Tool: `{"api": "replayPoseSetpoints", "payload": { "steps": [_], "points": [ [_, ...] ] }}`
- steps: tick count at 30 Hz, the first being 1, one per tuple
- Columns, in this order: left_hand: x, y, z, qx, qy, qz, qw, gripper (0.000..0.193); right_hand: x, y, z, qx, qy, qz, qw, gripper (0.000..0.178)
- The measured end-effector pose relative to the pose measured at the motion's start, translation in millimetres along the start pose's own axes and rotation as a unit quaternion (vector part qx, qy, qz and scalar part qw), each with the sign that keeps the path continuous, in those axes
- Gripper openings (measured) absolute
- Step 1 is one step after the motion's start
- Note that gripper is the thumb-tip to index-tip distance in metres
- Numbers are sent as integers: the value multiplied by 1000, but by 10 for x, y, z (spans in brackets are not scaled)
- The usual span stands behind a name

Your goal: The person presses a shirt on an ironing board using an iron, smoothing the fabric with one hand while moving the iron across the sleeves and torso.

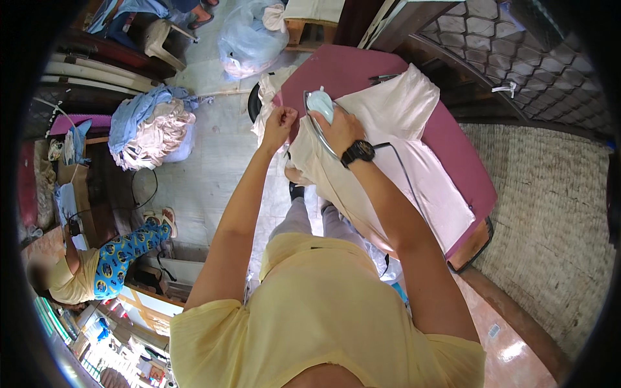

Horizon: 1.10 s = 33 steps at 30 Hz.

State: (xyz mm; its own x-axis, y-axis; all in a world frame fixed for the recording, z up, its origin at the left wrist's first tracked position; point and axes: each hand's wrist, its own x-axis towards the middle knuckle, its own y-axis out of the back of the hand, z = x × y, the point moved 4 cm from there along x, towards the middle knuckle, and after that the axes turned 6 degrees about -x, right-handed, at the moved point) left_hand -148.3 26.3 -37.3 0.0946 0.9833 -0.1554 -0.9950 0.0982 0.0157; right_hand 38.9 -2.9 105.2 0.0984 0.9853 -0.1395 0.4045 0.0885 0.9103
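Note:
My right hand [340, 134] is wrapped round the handle of a clothes iron [319, 102] with a pale blue-green top. The iron rests over the near left part of a cream garment [381, 107], spread across a maroon padded ironing table [349, 61]. My left hand [279, 126] is closed in a pinch at the table's left edge, beside a hanging strip of cream cloth [264, 103]; what its fingertips hold is too small to make out. From the iron, a dark cord [407, 178] runs down across the garment.
On the left, a heap of blue and cream clothes [152, 126] stands on the floor. Beyond the table are a filled clear plastic bag [251, 39] and a stool [165, 42]. A person [123, 265] is at the lower left. A metal lattice gate [482, 52] borders the right.

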Motion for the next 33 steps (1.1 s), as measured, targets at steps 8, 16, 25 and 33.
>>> {"api": "replayPoseSetpoints", "payload": {
  "steps": [8,16,25,33],
  "points": [
    [-22,53,113,-39,27,41,998,30,-114,63,-6,36,47,-51,997,59],
    [36,-69,146,151,-87,-48,984,21,-2046,467,1906,-19,-2,-84,996,53],
    [375,225,-436,139,-40,-97,985,30,-1311,81,816,79,69,94,990,43],
    [609,-50,18,179,38,-70,981,45,-768,-54,338,60,3,-16,998,54]
  ]
}}
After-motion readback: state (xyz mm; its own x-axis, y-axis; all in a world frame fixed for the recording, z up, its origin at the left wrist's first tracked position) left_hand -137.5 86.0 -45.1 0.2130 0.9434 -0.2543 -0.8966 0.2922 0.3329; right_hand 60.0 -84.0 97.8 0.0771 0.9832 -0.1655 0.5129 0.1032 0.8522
